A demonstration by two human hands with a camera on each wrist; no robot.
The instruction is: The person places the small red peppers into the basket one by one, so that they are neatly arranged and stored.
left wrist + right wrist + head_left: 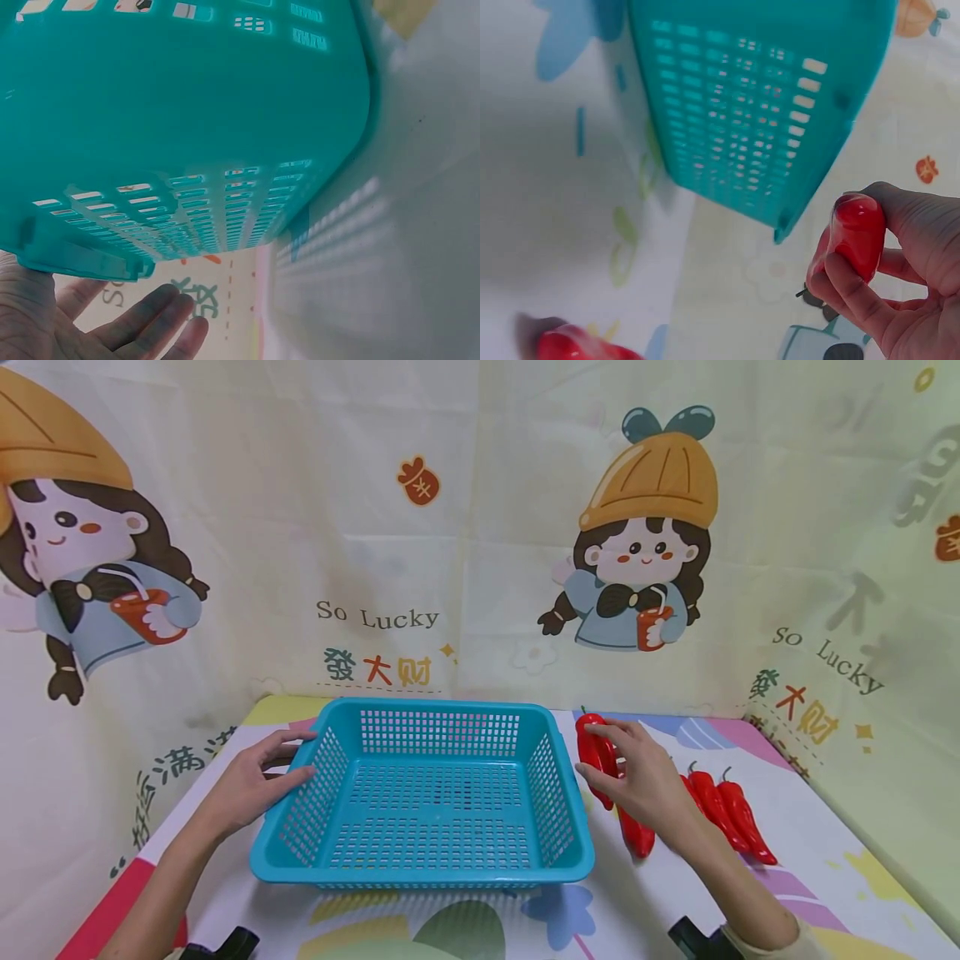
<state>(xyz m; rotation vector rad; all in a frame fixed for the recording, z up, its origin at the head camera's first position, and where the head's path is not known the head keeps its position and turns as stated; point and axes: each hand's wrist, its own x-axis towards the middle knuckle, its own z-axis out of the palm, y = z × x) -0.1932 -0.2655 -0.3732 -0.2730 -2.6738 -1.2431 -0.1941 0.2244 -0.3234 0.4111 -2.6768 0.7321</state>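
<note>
Fingers [859, 292] of the right hand [651, 777] are clamped, with the thumb opposed, on a red pepper [595, 752]; those of the left hand [251, 777] are spread apart and rested at the rim of the blue basket [420, 876]. With the basket's middle taken as the clock's centre in the head view, the held pepper is placed between 2 and 3 o'clock, near the rim but apart from it, and the left hand at 9. For good handling, the pinch should be kept light but sure, since the glossy skin may slip; the rim should be cleared without a knock, and the basket steadied from its far side. The pepper's stem is pointed between 11 and 12, its tip between 5 and 6, its long axis joining the two.
</note>
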